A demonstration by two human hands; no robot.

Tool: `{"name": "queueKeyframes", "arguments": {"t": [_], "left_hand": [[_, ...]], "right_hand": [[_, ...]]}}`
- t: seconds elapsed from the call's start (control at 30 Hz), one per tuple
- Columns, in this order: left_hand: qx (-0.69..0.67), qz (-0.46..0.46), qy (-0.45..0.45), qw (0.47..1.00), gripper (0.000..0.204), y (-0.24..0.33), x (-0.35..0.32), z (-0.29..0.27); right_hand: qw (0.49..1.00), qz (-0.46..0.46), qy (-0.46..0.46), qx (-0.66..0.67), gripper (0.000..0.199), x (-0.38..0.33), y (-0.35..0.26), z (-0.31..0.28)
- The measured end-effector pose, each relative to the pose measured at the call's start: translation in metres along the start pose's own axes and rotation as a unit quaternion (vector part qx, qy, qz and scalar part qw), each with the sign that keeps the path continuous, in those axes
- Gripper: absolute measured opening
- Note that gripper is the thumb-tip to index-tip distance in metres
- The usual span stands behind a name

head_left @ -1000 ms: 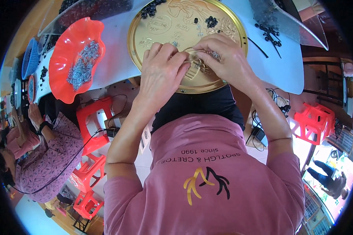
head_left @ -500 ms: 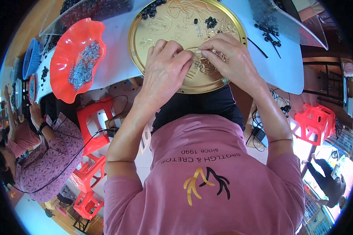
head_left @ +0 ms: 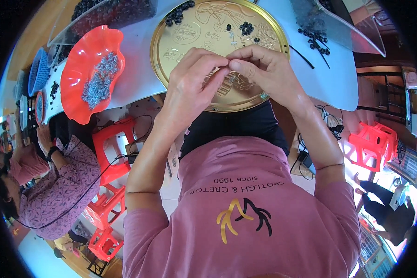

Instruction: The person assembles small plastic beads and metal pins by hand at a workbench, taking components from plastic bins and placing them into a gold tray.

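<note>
My left hand (head_left: 194,81) and my right hand (head_left: 269,72) meet over a round gold tray (head_left: 157,65). Both are closed in a pinch, their fingertips nearly touching. Whatever lies between them is too small to make out. Beyond my fingers, a cluster of small black parts (head_left: 247,28) rests on the tray, with a single black part (head_left: 229,28) beside it. Tiny clear pieces (head_left: 233,40) are scattered just nearer. More black parts (head_left: 177,15) gather at the tray's far left rim.
Left of the tray stands a red wavy-rimmed bowl (head_left: 72,78) holding small silvery pieces (head_left: 99,81). A blue basket (head_left: 38,72) is farther left. Clear bins (head_left: 120,21) hold black parts. Black parts and rods (head_left: 317,41) lie at right. Another person (head_left: 62,185) sits at left near red stools (head_left: 111,162).
My fingertips have come closer together, and the right hand has turned its thumb more toward the left hand. At the far right, a person has shifted position.
</note>
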State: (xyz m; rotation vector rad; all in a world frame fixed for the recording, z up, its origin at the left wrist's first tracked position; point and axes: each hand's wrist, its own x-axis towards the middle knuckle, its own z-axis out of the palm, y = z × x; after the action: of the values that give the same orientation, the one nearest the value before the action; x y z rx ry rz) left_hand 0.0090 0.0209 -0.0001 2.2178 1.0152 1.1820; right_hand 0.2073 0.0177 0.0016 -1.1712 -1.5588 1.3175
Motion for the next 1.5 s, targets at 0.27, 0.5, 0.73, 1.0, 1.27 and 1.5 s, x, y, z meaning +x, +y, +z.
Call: {"name": "queueKeyframes", "arguments": {"t": [0.27, 0.5, 0.73, 1.0, 1.27, 1.5], "left_hand": [[-0.132, -0.115, 0.019, 0.984, 0.017, 0.006, 0.0, -0.004], [-0.062, -0.096, 0.026, 0.993, 0.014, 0.003, -0.001, -0.004], [0.019, -0.08, -0.042, 0.996, 0.014, -0.007, -0.011, -0.022], [0.157, -0.08, -0.01, 0.984, 0.013, -0.033, -0.006, -0.041], [0.154, -0.071, -0.019, 0.985, 0.017, -0.043, 0.001, -0.026], [0.159, -0.005, -0.131, 0.978, 0.013, -0.049, 0.013, -0.025]], "right_hand": [[0.979, 0.049, -0.015, 0.195, 0.027, 0.004, 0.002, 0.003], [0.992, 0.014, 0.01, 0.122, 0.022, 0.002, 0.0, 0.008], [0.986, -0.115, 0.003, -0.118, 0.02, -0.002, 0.005, 0.012], [0.942, -0.218, -0.038, -0.254, 0.033, 0.015, -0.017, 0.03], [0.821, -0.457, -0.016, -0.343, 0.048, 0.051, -0.138, 0.029], [0.895, -0.341, 0.026, -0.285, 0.022, 0.052, -0.029, 0.002]]}}
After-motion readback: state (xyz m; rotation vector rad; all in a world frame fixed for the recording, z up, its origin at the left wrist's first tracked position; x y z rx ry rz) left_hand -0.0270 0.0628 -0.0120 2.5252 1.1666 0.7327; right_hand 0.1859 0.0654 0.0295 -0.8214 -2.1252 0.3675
